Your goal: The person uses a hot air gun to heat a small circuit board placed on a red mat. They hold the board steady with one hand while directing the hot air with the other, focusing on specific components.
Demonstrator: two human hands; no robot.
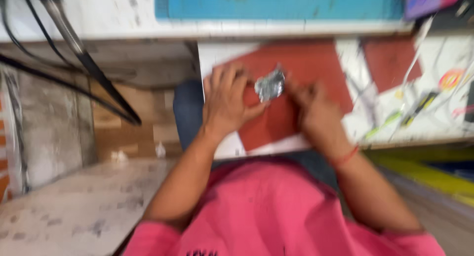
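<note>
Blurred; left hand (pixel 224 105) and right hand (pixel 311 107) both seemingly pinching crumpled foil wad (pixel 269 85) over red sheet (pixel 306 73) on surface (pixel 434 122), probably light, crushable, best gripped at edges.

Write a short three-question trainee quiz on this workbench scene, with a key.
1. True or false: both hands are at the crumpled silver foil piece.
2. Which colour is the sheet under the hands? A green, B dark red, C black.
3. Fill in: the right hand has a red ___ at its wrist.

Key
1. True: the left hand and the right hand meet at the foil, though the blur hides the exact grip.
2. B, dark red.
3. Band: the red band circles the right wrist.
</note>
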